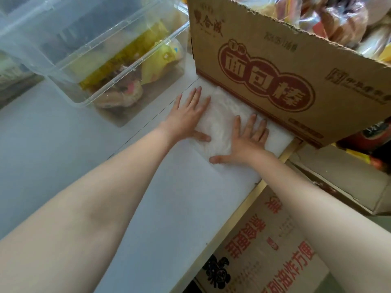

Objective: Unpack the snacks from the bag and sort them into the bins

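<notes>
Pressing flat on a folded white plastic bag (220, 123), left grip (186, 117) and right grip (245, 140) lie spread; the clear bin (63, 66) holds yellow snack packets (118, 58).

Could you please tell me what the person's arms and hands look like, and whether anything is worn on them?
Both forearms are bare, with no sleeves in view. The left hand and right hand wear no gloves, and no rings, watch or bracelet are visible.

Bag (220, 123) flat on table (63, 155) — before carton (275, 66), bin (101, 60) to its left, both hands on bag.
</notes>
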